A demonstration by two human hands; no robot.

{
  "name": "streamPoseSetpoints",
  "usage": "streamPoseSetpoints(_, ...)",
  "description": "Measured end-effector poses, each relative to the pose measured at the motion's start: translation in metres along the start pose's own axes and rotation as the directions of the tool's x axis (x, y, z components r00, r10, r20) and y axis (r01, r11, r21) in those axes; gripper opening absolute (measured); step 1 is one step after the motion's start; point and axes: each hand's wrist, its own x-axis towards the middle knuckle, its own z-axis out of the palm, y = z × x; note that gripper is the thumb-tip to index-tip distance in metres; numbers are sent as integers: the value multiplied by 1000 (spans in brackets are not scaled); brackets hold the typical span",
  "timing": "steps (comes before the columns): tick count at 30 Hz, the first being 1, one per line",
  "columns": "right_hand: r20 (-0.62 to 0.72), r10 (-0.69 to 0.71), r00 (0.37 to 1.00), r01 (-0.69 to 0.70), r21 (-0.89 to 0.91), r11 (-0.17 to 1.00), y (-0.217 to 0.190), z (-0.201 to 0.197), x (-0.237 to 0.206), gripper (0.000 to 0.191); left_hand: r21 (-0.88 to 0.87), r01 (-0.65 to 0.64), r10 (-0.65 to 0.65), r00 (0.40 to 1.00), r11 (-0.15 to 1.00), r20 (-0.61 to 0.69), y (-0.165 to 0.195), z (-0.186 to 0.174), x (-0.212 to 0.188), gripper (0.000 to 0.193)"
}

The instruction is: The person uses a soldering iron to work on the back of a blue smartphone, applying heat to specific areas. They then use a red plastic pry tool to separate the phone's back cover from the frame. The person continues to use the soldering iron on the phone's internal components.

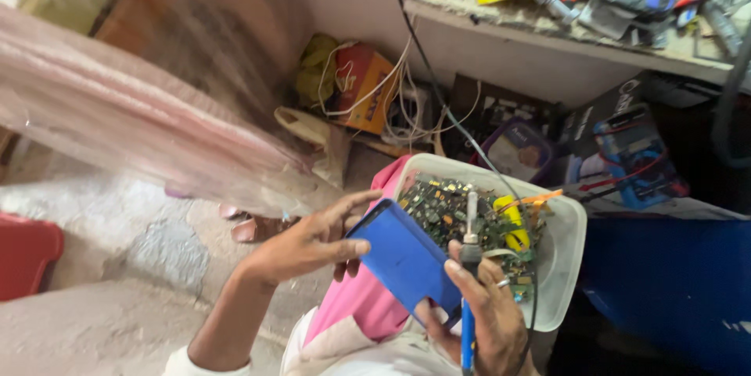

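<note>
My left hand grips the left side of a flat blue rectangular case, thumb and fingers on its edge. My right hand supports the case's lower right corner and also holds a pen-shaped tool with a blue handle and a white tip pointing up. Just behind the case, a translucent white plastic tub rests on my lap. It is filled with several small green circuit boards and a yellow part.
A pink cloth lies under the tub. A cluttered workbench shelf holds tools at the upper right, with cardboard boxes and tangled wires below it. A black cable runs down to my right hand. A red object sits at left.
</note>
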Motion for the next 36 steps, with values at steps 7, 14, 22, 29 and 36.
streamPoseSetpoints(7,-32,38,999,-38,0,999,1,5,-4,56,41,3,-2,999,999,-32,-6,-4,-5,79)
streamPoseSetpoints(14,-81,80,993,-84,-40,996,2,-12,-8,46,168,-214,249,941,962,-227,37,-18,-5,71)
streamPoseSetpoints(22,-141,266,954,-231,224,947,16,-24,-12,39,938,-309,829,557,155,47,152,-23,135,53)
streamPoseSetpoints(29,-148,274,950,-229,264,937,28,-24,-18,39,994,-90,790,605,-60,102,244,-26,276,69)
streamPoseSetpoints(36,-131,294,947,-250,277,928,32,-31,-15,40,955,-97,754,638,280,-156,248,-27,293,60)
